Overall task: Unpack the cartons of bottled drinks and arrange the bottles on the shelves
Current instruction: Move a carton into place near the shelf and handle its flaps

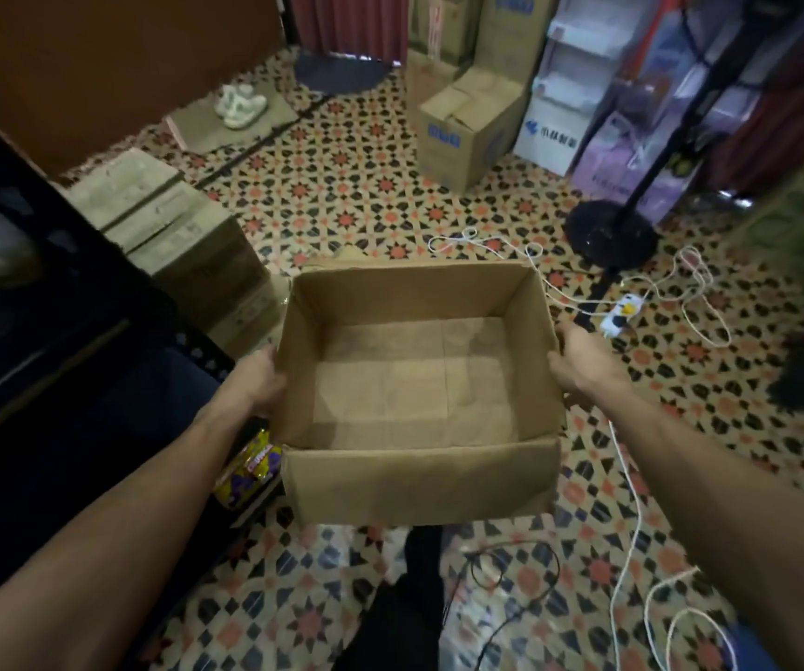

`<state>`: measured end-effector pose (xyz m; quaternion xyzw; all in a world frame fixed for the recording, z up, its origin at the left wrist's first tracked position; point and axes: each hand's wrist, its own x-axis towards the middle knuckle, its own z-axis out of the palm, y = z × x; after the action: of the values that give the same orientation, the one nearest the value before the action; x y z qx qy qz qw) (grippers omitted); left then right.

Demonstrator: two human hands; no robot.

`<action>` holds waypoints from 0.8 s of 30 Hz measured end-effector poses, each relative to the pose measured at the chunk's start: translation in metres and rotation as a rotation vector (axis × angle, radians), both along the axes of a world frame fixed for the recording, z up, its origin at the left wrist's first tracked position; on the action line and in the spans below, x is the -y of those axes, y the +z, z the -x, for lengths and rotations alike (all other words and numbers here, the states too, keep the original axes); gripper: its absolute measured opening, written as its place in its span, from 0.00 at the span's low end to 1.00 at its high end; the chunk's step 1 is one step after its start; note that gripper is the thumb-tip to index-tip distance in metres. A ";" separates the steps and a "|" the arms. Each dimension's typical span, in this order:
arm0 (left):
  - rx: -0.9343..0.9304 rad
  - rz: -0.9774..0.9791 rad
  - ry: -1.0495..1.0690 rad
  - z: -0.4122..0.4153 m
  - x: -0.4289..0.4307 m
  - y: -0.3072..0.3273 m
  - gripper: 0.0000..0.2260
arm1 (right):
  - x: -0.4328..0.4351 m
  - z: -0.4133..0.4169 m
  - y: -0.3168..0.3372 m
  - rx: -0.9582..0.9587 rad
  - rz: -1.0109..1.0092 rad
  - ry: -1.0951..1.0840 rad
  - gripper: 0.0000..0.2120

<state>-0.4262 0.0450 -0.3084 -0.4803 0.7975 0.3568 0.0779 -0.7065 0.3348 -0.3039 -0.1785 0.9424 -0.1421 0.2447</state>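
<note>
One open carton (pixel 419 481) is held above the patterned floor (pixel 342 196) between both hands, and its bare bottom is shown. The left hand (pixel 257 380) is set against the carton's left wall; its fingers are hidden by the cardboard, so it cannot be told whether they are curled or flat. The right hand (pixel 584 365) is clamped on the right wall, with the thumb near the rim. A bottle (pixel 250 469) with a purple and yellow label is seen just beside the carton's near-left corner, under the left forearm. Closed cartons (pixel 172 225) are stacked along the floor's left edge. A power strip (pixel 620 314) and white cables (pixel 632 501) are spread over the floor's right side, near a fan base (pixel 610 234).
</note>
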 end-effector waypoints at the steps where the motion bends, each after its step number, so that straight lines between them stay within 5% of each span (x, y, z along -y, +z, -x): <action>1: -0.003 -0.009 0.012 0.006 0.008 0.000 0.17 | 0.011 0.011 0.001 0.003 0.008 0.019 0.15; 6: 0.008 -0.017 0.092 0.042 0.046 -0.001 0.12 | 0.072 0.070 0.001 -0.033 -0.021 0.100 0.15; 17: 0.013 -0.029 0.434 0.065 0.090 0.007 0.18 | 0.204 0.143 0.019 -0.078 -0.004 0.333 0.13; 24: 0.013 -0.058 0.647 0.079 0.091 0.014 0.10 | 0.287 0.180 0.010 -0.100 -0.043 0.526 0.10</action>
<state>-0.5048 -0.0461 -0.2944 -0.7087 0.5924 0.3824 -0.0211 -0.8861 0.0477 -0.2936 -0.4188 0.8772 -0.0445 0.2303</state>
